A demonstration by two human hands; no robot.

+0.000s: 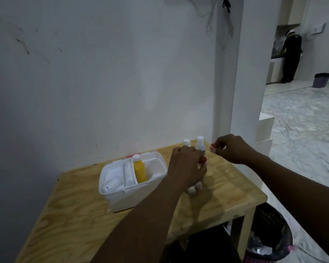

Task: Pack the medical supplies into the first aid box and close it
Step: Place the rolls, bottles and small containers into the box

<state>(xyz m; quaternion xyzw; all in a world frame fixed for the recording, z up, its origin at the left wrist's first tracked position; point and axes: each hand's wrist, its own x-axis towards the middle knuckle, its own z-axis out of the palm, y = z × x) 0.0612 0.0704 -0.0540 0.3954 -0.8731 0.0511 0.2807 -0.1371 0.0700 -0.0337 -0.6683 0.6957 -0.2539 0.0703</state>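
Observation:
An open white first aid box (122, 198) stands on the wooden table (74, 224). Inside it are a yellow bottle (139, 170) with a white cap, a white tube (128, 173) and white rolls (110, 186). My left hand (186, 168) is curled over a red-capped item (203, 160) to the right of the box; white rolls (194, 187) show under it. My right hand (230, 149) pinches a small red-and-white item (213, 148) above the table's far right. Two white bottles (200, 145) (186, 142) stand behind the hands.
The table stands against a grey wall, beside a white pillar (241, 92). A black mesh bin (270, 242) sits on the floor at the table's right leg. Far off on the right a person in dark clothes (291, 56) stands near a grey bin (321, 79).

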